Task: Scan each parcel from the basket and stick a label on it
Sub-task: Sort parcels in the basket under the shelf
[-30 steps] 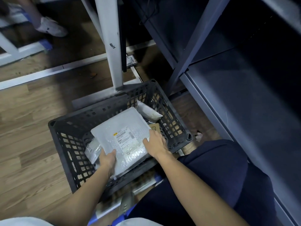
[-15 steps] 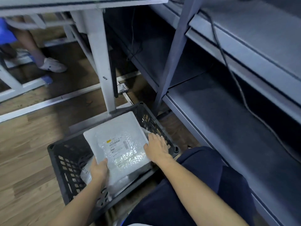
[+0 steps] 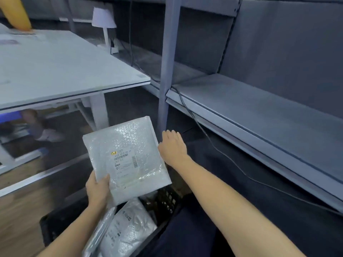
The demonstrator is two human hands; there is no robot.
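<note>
**Asker:** Parcel first, please: where is it?

**Describer:** One bubble-wrap parcel [image 3: 124, 156], pale and roughly square, is held up in the air above a dark plastic basket [image 3: 167, 197] on the floor. Its printed face points toward the camera, showing a barcode and lines of small text too blurred to read.

**Asker:** Who has hold of it?

**Describer:** The left hand [image 3: 97, 190] has its grip clamped on the lower left corner, thumb on the front face, fingers hidden behind. The right hand [image 3: 171, 147] is just beside the parcel's right edge, palm down, fingers straight and slightly spread. I cannot tell whether it touches the parcel; it holds nothing.

**Asker:** What is in the basket?

**Describer:** At least two more parcels [image 3: 128, 229], grey and bubble-wrapped, lie below the raised one. One shows a printed label. The basket has slotted walls, and the person's dark trousers [image 3: 194, 232] cover its right side.

**Asker:** And around it?

**Describer:** To the upper left is a white bench [image 3: 55, 71], its corner pointing toward the middle of the view. A small white lamp [image 3: 104, 17] stands behind it. On the right is grey metal shelving [image 3: 259, 112], with a black cable [image 3: 213, 141] hanging down over the front edge of one shelf. The floor is wood-patterned. Under the bench, another person's leg and light shoe [image 3: 49, 134] appear, blurred.
</note>
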